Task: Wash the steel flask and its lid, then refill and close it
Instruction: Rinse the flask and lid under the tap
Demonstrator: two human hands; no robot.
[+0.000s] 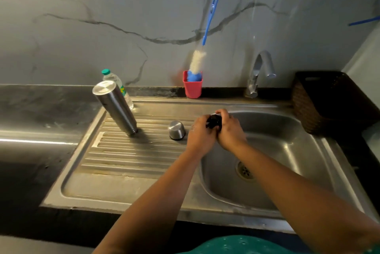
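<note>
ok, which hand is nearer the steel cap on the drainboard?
Left. The left hand is just right of the cap, nearly touching; the right hand is farther right, over the basin.

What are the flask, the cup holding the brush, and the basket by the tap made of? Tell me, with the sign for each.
Flask: brushed steel, by its grey sheen and streaked highlights, standing upside down on the drainboard. Cup: likely plastic, a uniform matte red with thin walls. Basket: looks like dark woven wicker or a plastic imitation; the weave shows, the fibre does not.
</note>
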